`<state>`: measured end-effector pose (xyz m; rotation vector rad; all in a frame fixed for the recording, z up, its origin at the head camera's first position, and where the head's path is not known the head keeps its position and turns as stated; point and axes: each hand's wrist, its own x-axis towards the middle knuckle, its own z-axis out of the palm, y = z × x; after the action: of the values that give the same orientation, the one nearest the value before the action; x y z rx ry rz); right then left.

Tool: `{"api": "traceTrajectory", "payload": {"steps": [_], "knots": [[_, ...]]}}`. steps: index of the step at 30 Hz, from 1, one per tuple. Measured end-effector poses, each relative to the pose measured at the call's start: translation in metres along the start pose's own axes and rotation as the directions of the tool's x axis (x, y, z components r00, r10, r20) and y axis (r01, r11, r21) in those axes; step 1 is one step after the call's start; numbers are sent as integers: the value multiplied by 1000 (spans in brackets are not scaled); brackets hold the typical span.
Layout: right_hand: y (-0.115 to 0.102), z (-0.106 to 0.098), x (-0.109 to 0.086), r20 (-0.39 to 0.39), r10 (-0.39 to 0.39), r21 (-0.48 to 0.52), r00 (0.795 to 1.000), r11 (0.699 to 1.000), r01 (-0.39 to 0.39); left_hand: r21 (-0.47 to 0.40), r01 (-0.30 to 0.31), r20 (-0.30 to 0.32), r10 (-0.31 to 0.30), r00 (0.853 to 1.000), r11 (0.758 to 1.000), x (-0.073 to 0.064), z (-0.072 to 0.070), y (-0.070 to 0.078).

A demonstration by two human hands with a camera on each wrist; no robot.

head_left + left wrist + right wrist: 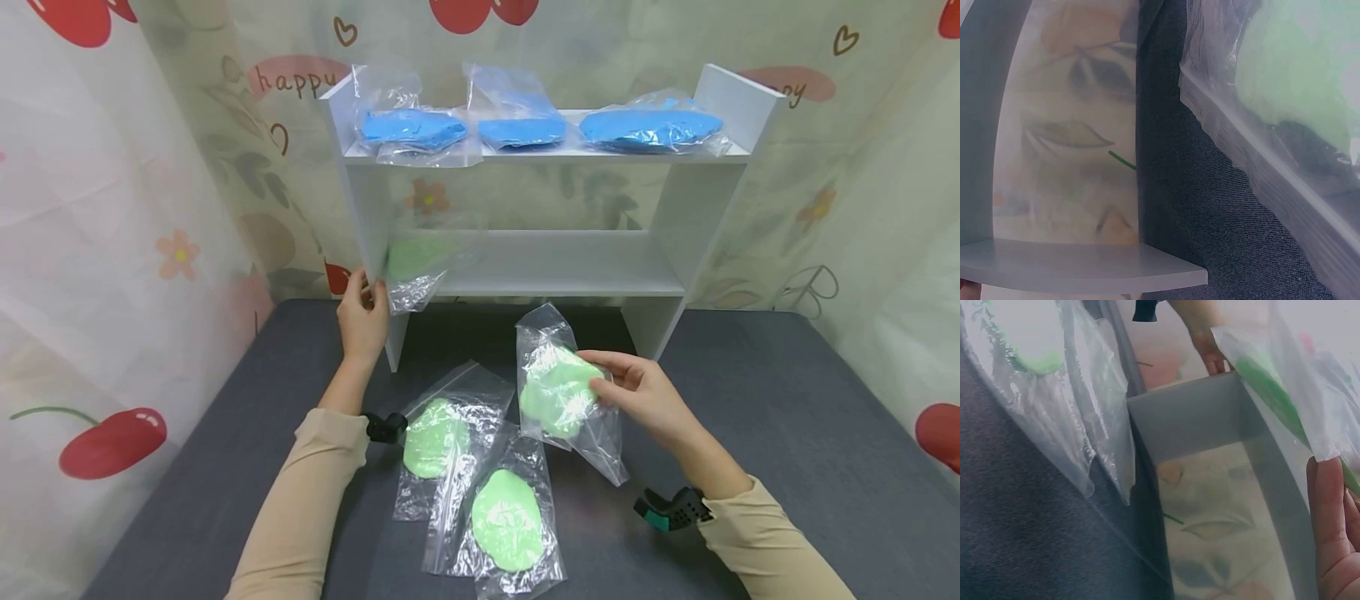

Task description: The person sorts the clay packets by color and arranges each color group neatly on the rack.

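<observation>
In the head view, my right hand (656,400) pinches the right side of a clear zip bag (558,392) with a flat pale-green piece inside, lifted above the table. My left hand (363,321) grips the front edge of the white shelf's left side panel (363,196). Just beside those fingers, another bagged green piece (422,254) lies at the left end of the middle board, its clear corner hanging over the edge. More clear bags with green pieces lie overlapping on the table: one on the left (435,437), one nearer me (508,521).
On the shelf's top board sit bags of blue material, at left (412,129), centre (522,132) and right (651,129). Grey cloth covers the table (765,417). A printed curtain (165,208) hangs around, with a thin cable (813,283) at the right.
</observation>
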<state>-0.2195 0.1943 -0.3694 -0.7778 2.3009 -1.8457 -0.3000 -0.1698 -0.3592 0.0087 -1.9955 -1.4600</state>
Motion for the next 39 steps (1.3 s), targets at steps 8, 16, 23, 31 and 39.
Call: {"api": "traceTrajectory", "payload": {"steps": [8, 16, 23, 31, 39], "knots": [[-8, 1, 5, -38, -32, 32, 999, 999, 33, 0, 2, -7, -2, 1000, 1000, 1, 0, 0], [-14, 2, 11, -127, -67, 97, 990, 992, 79, 11, -1, -9, 1, 1000, 1000, 0, 1, 0], [-20, 3, 16, -206, -34, 172, 978, 983, 70, 6, -13, -9, 13, 1000, 1000, 0, 1, 0], [-28, 3, 21, -267, -24, 181, 963, 981, 75, 7, -6, -6, 6, 1000, 1000, 0, 0, 0], [-33, 3, 29, -302, -8, 227, 953, 970, 80, 10, -20, -15, 20, 1000, 1000, 0, 0, 0]]}}
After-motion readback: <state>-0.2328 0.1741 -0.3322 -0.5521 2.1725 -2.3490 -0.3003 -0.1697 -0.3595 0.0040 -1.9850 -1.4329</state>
